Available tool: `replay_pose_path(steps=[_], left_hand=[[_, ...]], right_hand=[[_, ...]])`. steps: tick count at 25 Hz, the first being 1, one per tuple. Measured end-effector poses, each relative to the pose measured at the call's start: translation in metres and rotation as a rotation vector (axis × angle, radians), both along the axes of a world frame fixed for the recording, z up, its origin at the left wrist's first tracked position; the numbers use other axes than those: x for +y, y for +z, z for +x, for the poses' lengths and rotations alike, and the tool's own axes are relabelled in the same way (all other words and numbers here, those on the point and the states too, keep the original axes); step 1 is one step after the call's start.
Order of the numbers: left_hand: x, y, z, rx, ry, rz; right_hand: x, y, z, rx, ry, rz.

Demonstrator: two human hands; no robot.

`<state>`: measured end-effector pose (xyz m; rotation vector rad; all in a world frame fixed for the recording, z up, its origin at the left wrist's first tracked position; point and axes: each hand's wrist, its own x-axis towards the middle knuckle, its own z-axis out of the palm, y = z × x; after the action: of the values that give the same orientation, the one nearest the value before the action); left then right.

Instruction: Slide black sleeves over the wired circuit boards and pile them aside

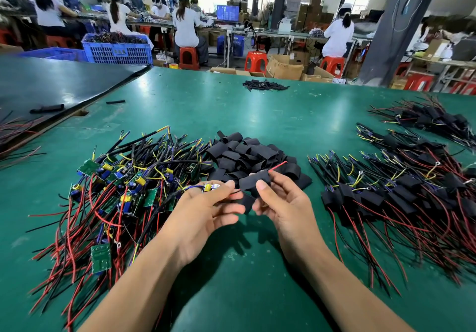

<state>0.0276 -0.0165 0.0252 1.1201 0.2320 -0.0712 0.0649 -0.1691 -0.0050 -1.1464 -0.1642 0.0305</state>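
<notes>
Black sleeve (253, 183) pinched in grip of right hand (283, 208), wired board (211, 187) pinched in left hand (206, 212), over green table (231, 275).

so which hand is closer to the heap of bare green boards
Left. The left hand sits at the right edge of the heap of bare green boards; the right hand is farther right.

The bench (195, 105) has a smooth green top with a soft sheen, scuffed pale in places. The sleeves (247, 151) are matt black, thin and pliant-looking. The wires (108, 218) wear glossy red and black plastic insulation. The boards (101, 257) are green and faintly shiny. The sheet (51, 84) at the left is dull black. The crate (118, 50) is moulded blue plastic.
</notes>
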Motion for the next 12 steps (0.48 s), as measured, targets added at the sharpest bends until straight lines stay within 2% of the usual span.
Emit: replay_pose_path(steps=[2,4,8,12], left_hand=[[0.0000,0.0023,0.0000,0.056,-0.068,0.013],[0.0005,0.0047,0.0014,0.100,-0.081,-0.055],[0.0033,0.0064,0.0034,0.059,-0.010,-0.167],[0.0041,0.0059,0.0011,0.037,-0.051,-0.190]], right_hand=[[-0.0006,0.0017,-0.0014,0.034,0.037,0.054],[-0.0015,0.0031,-0.0019,0.056,0.085,0.095],[0.0004,0.0053,-0.0058,0.019,0.146,0.019],[0.0028,0.0072,-0.0090,-0.038,0.146,-0.005]])
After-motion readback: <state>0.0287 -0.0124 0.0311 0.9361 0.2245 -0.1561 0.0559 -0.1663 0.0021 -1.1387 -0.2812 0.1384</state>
